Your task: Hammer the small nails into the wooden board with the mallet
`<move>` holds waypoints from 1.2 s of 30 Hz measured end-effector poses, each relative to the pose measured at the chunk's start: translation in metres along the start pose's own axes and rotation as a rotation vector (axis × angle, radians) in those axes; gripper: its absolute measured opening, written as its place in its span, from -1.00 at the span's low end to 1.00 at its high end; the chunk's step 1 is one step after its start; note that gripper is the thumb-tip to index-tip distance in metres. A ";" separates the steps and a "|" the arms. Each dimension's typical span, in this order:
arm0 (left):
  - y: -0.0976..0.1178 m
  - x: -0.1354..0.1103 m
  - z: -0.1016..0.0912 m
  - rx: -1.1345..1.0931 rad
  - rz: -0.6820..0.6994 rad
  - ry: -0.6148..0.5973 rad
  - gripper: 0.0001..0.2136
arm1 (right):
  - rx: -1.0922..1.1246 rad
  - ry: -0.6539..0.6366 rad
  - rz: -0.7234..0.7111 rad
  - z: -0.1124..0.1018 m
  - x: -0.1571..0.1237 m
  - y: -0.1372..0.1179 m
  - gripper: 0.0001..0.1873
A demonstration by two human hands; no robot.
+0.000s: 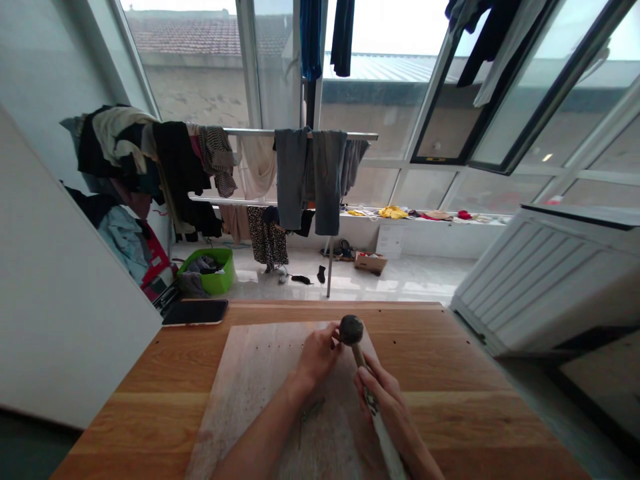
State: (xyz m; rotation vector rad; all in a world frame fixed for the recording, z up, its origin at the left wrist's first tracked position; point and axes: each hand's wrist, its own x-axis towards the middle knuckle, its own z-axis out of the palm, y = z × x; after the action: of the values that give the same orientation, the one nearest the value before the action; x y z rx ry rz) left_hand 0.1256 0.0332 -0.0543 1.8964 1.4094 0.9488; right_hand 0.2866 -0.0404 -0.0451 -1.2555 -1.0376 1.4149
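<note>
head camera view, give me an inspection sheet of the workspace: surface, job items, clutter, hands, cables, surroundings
Surface: wooden table with a pale board lying on it; a row of small dark dots on the board, holes or nail heads, too small to tell.
Job items: dark-headed hammer; small thin pieces lying on the board, not clear enough to identify.
Clutter: phone-like dark slab at the table's far left corner.
Left hand: fingers bent beside the hammer head; any hold unclear.
Right hand: grips the hammer's handle.
Cables: nothing seen near the hands.
Surroundings: clothes rack hung with garments, green basket, cardboard box, windows behind.
</note>
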 end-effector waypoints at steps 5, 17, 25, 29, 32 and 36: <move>0.000 0.000 0.001 -0.012 -0.015 -0.007 -0.68 | 0.074 0.037 -0.049 0.001 0.002 0.003 -0.22; 0.001 0.000 -0.001 0.009 0.031 -0.038 -0.67 | 0.110 0.063 0.017 -0.003 0.011 0.009 -0.33; -0.003 -0.001 -0.023 -0.016 0.043 -0.089 -0.71 | 0.067 0.066 0.056 -0.004 0.015 0.007 -0.40; 0.010 -0.024 -0.061 0.249 0.082 -0.431 -0.90 | 0.042 0.068 0.069 -0.003 0.015 0.005 -0.38; 0.027 -0.045 -0.075 0.420 0.100 -0.588 -0.91 | 0.035 0.066 0.068 -0.002 0.014 0.003 -0.37; 0.040 -0.060 -0.066 0.527 0.120 -0.437 -0.89 | 0.021 0.046 0.061 -0.003 0.013 0.001 -0.48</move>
State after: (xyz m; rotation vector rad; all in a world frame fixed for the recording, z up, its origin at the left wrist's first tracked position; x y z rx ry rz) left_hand 0.0826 -0.0325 0.0035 2.4031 1.3673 0.1781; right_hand 0.2886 -0.0281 -0.0491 -1.3084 -0.9587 1.4328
